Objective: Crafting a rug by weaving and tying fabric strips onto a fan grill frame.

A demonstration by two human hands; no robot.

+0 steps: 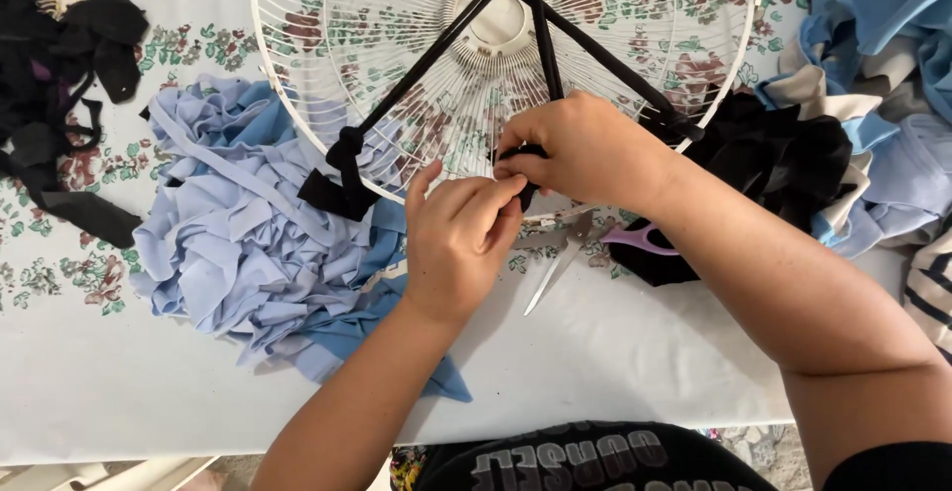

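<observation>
Both hands' fingers — left hand [458,238], right hand [580,149] — pinch one black strip [544,50] at the fan guard [297,114] rim.

You have one white wire fan guard [327,15] on the table, with three black fabric strips [416,69] stretched across it. One pair of scissors [575,253] lies by its rim. You have four heaps of cloth around you: one light blue [238,243], two black [59,55] and one of mixed blue and cream [873,104]. Two hands work there: your left hand [458,243] and your right hand [585,149].
</observation>
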